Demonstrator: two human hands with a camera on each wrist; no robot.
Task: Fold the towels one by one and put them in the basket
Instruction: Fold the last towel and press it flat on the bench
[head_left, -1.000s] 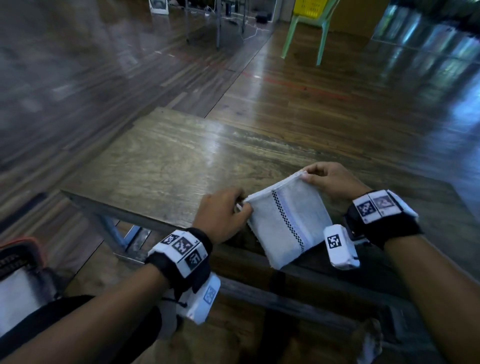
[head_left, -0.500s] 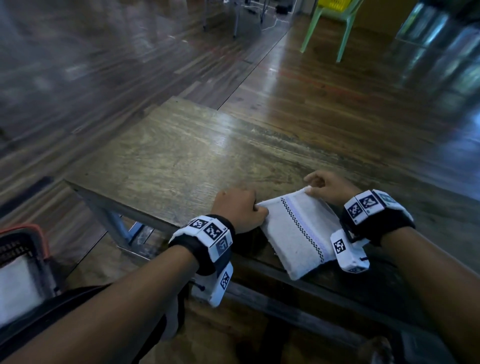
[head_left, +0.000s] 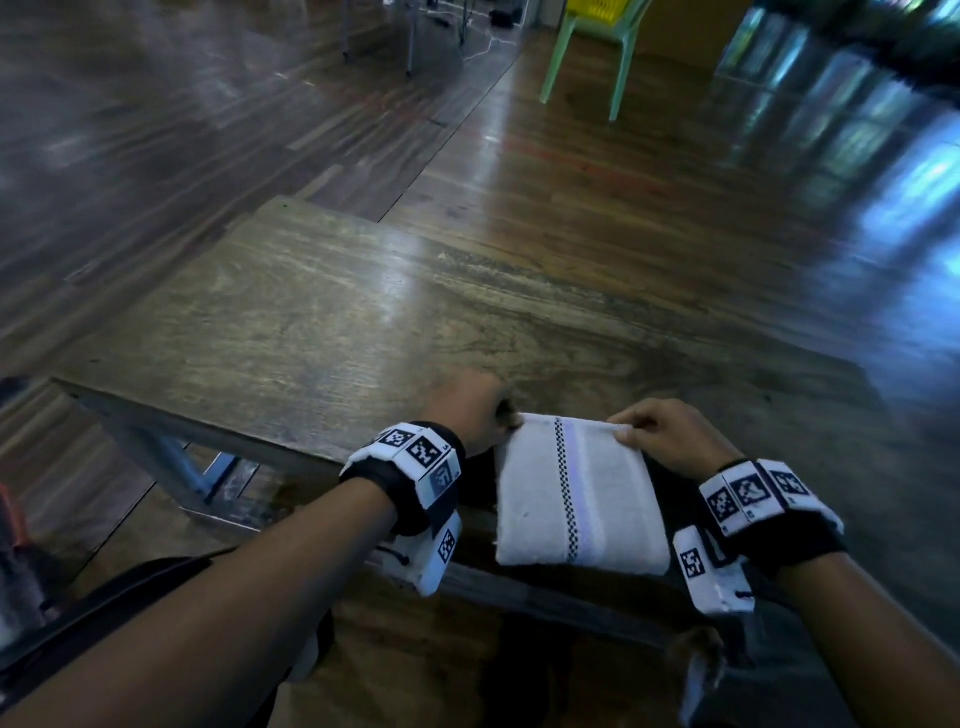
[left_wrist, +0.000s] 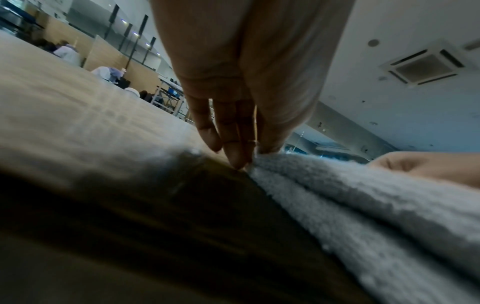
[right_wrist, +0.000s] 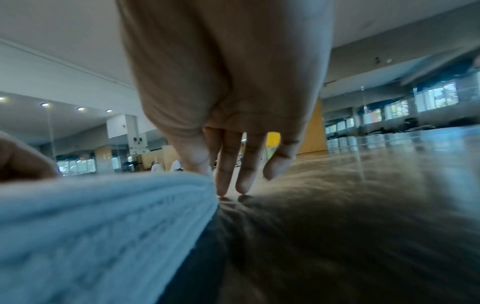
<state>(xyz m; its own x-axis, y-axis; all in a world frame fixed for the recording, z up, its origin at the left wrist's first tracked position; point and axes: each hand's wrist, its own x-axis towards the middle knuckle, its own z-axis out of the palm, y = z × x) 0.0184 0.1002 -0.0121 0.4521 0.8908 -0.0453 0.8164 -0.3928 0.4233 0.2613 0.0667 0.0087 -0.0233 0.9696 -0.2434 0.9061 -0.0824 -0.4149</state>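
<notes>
A folded white towel (head_left: 576, 499) with a black checked stripe lies flat on the wooden table (head_left: 311, 322), at its near edge. My left hand (head_left: 506, 415) pinches the towel's far left corner. In the left wrist view the thumb of that hand (left_wrist: 246, 156) lies on top of the towel (left_wrist: 376, 205) and the fingertips are at its edge. My right hand (head_left: 631, 431) pinches the far right corner. In the right wrist view its thumb sits on the towel (right_wrist: 91, 226), while two other fingertips (right_wrist: 221, 191) touch the tabletop.
An orange-rimmed basket (head_left: 6, 512) shows partly at the far left, below table height. A green plastic chair (head_left: 587, 52) stands far back on the wooden floor. The table's metal frame (head_left: 171, 467) runs under the near edge.
The towel, held up by its top corners a second ago, has come down and now lies flat on the table. Both hands moved down and toward me with it.
</notes>
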